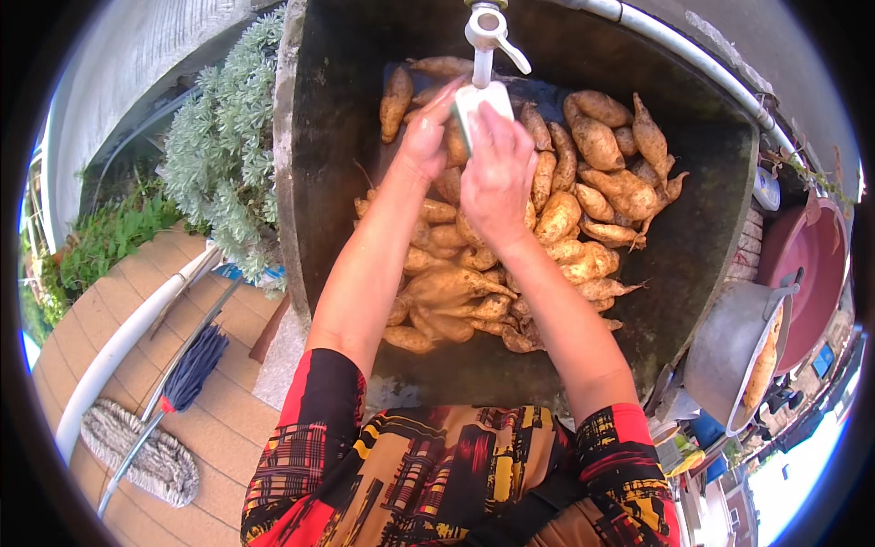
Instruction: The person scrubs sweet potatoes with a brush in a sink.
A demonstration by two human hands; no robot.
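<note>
Under the tap (486,41), my right hand (497,173) grips a white scrubbing sponge (486,98) with a thin green edge, fingers closed over its near end. My left hand (427,135) is right beside the sponge on its left, fingers stretched out towards the tap and partly blurred; whether it touches the sponge is hard to tell. Below both hands lies a heap of dirt-streaked sweet potatoes (558,217) in a dark stone basin (693,219). Some of the heap is hidden behind my forearms.
Right of the basin a metal pot (720,351) holds sweet potatoes, close to a reddish basin (807,273). A white pipe (684,50) crosses the far right wall. At left stand a silvery bush (228,146), a dark mop (196,365) and a grey mop (141,456) on brown tiles.
</note>
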